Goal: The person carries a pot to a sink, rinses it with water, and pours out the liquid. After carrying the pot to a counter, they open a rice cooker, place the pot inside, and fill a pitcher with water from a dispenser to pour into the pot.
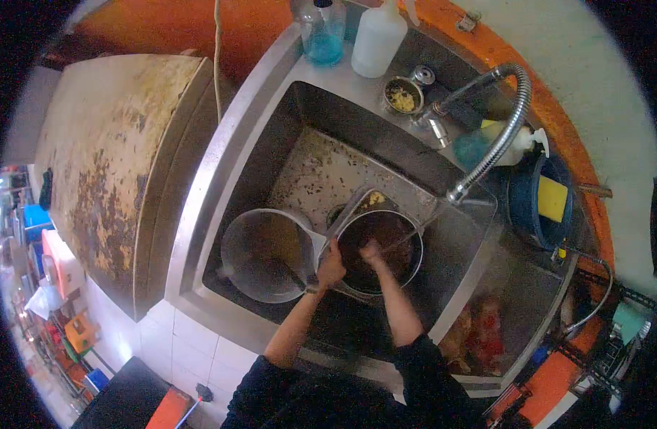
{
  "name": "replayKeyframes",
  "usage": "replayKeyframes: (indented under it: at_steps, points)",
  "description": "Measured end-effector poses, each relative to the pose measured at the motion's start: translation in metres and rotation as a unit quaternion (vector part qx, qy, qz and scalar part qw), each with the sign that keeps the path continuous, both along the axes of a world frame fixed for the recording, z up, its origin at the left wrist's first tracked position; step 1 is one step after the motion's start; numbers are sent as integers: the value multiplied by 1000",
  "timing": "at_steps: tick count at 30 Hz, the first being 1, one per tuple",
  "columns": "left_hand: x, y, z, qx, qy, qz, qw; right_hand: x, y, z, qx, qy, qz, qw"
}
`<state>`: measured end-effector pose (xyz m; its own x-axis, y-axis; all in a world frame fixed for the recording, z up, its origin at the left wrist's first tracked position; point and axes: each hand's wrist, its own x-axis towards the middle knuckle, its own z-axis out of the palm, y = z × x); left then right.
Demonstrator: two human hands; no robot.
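A round pot (407, 275) with a pale rim and dark inside stands in the metal sink. My left hand (332, 267) is closed on its left edge. Inside the pot is my right hand (371, 252), slightly blurred, with its fingers curled; what they hold, if anything, is hidden. A thin stream of water runs from the spray faucet (457, 194) into the pot. Left of my left hand rests a large round pale-rimmed vessel (246, 275). Behind the pot a rectangular metal container (365, 202) holds yellowish scraps.
Dark bits litter the sink floor (328, 164). On the back ledge are a bottle of blue liquid (323, 44), a white spray bottle (378, 41) and a small strainer cup (403, 96). A blue bucket (525, 196) with a yellow sponge (552, 199) stands right. A stained panel (121, 164) is left.
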<state>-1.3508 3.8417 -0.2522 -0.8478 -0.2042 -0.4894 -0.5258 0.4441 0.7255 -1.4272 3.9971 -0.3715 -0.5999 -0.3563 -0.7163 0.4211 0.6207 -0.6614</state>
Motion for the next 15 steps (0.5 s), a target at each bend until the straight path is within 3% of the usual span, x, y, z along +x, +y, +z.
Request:
replayKeyframes:
  at_steps: [1,2,4,7,10,11,13,15]
  points:
    - [-2,-1,11,37,-46,-1,998,-8,-10,23,152,191,145,959]
    - [1,0,11,37,-49,-1,998,-14,-14,38,152,188,145,959]
    - [3,5,5,-10,-48,10,999,-29,-19,62,219,342,195,893]
    - [8,8,-28,-8,17,14,1000,-59,-38,101,268,256,143,918]
    - [-6,-2,17,-34,-27,-15,999,-59,-64,129,216,228,187,931]
    - [-3,0,5,-33,-27,-14,999,-54,-75,137,216,228,188,930]
    - [2,2,-18,-6,12,-11,1000,-39,-96,147,270,263,321,869]
    - [7,3,-21,-16,29,-21,999,-23,-96,129,272,290,370,840]
